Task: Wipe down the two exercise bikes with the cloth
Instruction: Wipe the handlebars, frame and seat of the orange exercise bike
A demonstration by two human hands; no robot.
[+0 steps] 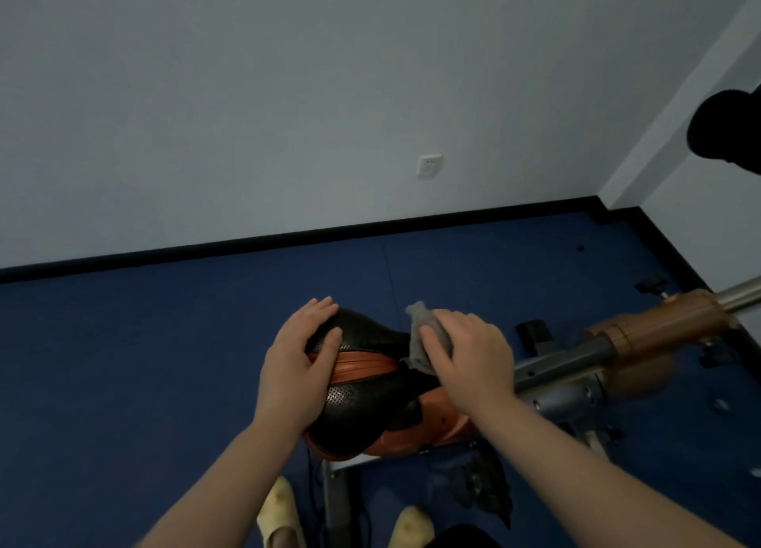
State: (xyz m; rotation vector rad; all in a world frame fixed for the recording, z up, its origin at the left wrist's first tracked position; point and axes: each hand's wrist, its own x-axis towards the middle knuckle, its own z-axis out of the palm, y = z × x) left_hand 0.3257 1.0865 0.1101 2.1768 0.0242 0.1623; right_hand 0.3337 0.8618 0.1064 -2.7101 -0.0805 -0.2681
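Observation:
An exercise bike (584,366) with an orange and grey frame stands below me. Its black perforated saddle (362,407) has an orange stripe across the middle. My left hand (298,366) lies flat on the saddle's left side, fingers straight and spread over its far edge. My right hand (469,356) presses a crumpled grey cloth (424,337) onto the saddle's nose, with the fingers curled over the cloth. Only one bike is in view.
The bike's orange stem and silver bar (675,321) run off to the right. A round black shape (727,129) hangs at the right edge. Blue floor, black skirting and a wall socket (429,165) lie beyond. My feet in yellow slippers (280,510) stand beside the bike's grey post.

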